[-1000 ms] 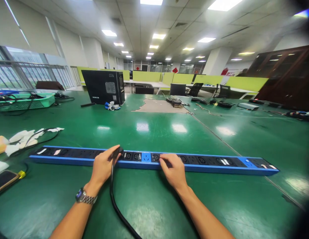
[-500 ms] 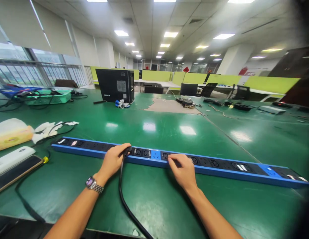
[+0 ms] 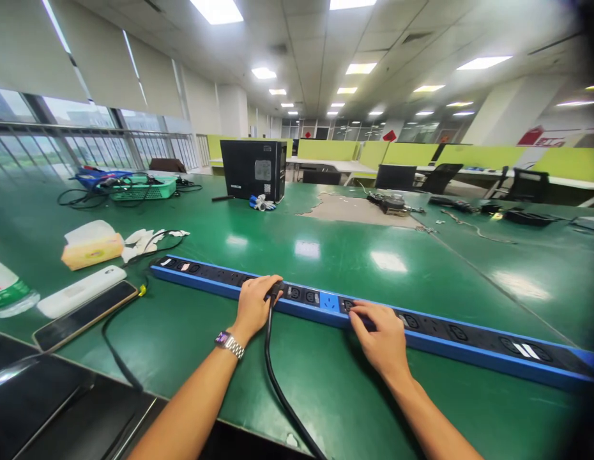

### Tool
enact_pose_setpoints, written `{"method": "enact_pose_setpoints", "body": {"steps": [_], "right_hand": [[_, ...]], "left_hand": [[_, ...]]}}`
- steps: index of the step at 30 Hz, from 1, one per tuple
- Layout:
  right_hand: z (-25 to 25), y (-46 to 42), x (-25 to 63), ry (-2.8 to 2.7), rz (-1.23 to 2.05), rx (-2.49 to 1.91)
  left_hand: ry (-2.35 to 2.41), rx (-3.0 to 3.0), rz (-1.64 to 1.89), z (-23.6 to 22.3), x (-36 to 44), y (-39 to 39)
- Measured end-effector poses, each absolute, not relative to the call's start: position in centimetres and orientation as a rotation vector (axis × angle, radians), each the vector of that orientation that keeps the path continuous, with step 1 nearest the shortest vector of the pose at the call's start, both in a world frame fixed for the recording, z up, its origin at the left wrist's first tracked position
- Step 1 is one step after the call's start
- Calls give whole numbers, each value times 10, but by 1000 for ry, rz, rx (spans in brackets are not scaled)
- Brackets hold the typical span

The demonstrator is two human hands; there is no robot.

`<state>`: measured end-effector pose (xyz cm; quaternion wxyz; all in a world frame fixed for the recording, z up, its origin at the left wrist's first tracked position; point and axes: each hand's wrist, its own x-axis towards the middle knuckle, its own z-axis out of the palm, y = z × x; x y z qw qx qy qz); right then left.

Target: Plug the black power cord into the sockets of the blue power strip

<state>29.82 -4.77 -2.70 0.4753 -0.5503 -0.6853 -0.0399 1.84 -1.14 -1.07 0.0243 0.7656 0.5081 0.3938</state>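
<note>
A long blue and black power strip (image 3: 304, 309) with several sockets lies across the green table. My left hand (image 3: 255, 305), with a watch on its wrist, is closed around a black plug (image 3: 276, 290) at a socket left of the strip's middle. The fingers partly cover this plug, so how deep it sits is hidden. A thick black cord (image 3: 272, 367) runs from it down over the table's front edge. To the right of the strip's blue socket (image 3: 329, 301), my right hand (image 3: 384, 337) grips the strip, fingers bent on its top and thumb near the front side.
On the left are a bottle (image 3: 8, 289), a white bar-shaped device (image 3: 82, 291), a phone (image 3: 86, 314) and a tissue pack (image 3: 93, 248). Farther back stand a green basket (image 3: 148, 189) with cables and a black computer case (image 3: 246, 169). Loose parts (image 3: 393, 203) lie behind the strip.
The view has turned left, so everything appears farther right and a bottle has come into sight. Both hands stay at the same places on the strip.
</note>
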Motion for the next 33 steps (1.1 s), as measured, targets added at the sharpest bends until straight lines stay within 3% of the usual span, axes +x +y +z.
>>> {"method": "enact_pose_setpoints", "body": {"steps": [13,19,26,33], "right_hand": [[-30,-45,300,-1681,-111,-1363],[-25,-47,300,-1640,-84,-1348],[-23,-47,307,-1576,-148,-1384],[-19,-51,306,-1597,-123,-1389]], "left_hand": [[1604,2299,1291,-7,21,-13],[1491,2106,1588,5,48,-22],[1367,2353,1194,4,110,-21],[1412,2482,980,11,121,-17]]}}
